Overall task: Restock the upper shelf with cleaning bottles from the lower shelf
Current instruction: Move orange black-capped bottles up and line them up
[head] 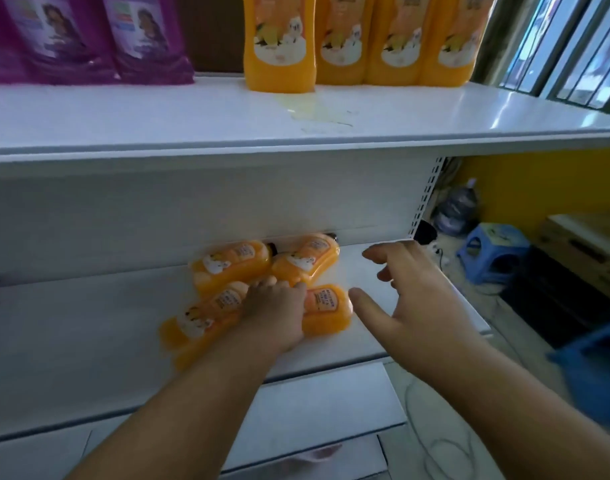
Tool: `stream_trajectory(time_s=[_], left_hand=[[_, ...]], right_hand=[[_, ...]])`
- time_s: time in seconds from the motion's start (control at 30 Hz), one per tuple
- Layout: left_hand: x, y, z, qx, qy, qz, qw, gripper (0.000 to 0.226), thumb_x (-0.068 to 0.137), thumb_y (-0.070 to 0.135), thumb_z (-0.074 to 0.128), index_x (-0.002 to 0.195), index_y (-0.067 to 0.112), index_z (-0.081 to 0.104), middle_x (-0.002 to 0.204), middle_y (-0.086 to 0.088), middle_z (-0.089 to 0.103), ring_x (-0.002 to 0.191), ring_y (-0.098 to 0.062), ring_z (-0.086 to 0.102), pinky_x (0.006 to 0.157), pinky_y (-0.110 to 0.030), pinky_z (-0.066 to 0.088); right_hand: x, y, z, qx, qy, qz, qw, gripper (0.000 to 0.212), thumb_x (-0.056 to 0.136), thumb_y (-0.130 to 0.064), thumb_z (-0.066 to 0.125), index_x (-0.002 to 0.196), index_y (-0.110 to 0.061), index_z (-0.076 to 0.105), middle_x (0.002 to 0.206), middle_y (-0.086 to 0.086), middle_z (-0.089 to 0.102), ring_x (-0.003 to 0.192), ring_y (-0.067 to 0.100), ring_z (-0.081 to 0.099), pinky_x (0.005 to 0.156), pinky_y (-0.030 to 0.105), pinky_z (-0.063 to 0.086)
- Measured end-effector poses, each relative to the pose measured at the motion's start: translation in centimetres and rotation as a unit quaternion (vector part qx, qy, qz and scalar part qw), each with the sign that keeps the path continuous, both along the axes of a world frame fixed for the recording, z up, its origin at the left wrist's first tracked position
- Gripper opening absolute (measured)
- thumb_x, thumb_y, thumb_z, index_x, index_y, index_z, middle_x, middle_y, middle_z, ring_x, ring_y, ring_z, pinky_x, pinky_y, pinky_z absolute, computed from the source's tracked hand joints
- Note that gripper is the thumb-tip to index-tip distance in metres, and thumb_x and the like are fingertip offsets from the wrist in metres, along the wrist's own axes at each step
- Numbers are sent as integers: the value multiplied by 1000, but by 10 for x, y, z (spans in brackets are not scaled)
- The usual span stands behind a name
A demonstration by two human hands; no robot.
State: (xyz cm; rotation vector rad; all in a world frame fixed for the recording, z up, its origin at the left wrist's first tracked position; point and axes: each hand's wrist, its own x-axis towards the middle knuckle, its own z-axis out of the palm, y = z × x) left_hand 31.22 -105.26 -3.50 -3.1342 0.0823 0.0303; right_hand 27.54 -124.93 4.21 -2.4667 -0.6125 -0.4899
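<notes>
Several orange bottles lie on their sides on the lower shelf (89, 323). My left hand (274, 311) rests palm-down on the pile, fingers curled over one bottle (326, 311) and covering part of another (199, 317). Two more bottles (229, 265) (307, 259) lie behind, against the back panel. My right hand (400, 292) hovers open just right of the pile, fingers spread, touching nothing. On the upper shelf (158, 116) several orange bottles (279, 39) stand upright in a row.
Purple refill pouches (71, 36) stand at the upper shelf's left. A pale spill mark (317, 112) lies in front of the upright bottles. To the right of the shelving are a blue stool (494, 251), a box, cables on the floor and a window.
</notes>
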Motion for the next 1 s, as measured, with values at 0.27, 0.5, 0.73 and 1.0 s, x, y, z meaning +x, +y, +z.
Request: stream_trajectory(time_s=[0.27,0.5,0.73,1.0], left_hand=[[0,-11,-10,-17,22,45,999,98,58,76,68,137,25,36,143,-3,42,131,-27,37,104,-45,36],[-85,2,14,-483,-154,226,832,76,41,83,66,103,44,46,95,27,58,78,2,61,59,-20,44],[-127,-23,35,-635,-226,292,679,79,58,92,44,111,34,55,99,13,71,86,-6,69,70,-27,56],[-146,-36,26,-711,-247,348,559,64,55,63,73,108,27,68,100,-2,77,92,-22,74,85,-48,54]], right_hand=[[22,-17,-14,41,24,-5,999,43,83,-55,57,120,-37,47,103,-29,39,94,-8,49,69,7,33],[75,-5,-33,111,88,43,989,34,85,-50,55,115,-35,54,108,-17,51,87,-13,52,62,7,34],[132,74,-86,-130,150,77,977,63,93,-56,48,150,-35,29,155,15,29,140,42,26,105,50,37],[132,78,-115,-140,145,110,973,47,98,-51,39,135,-25,51,153,9,32,144,40,11,106,56,35]])
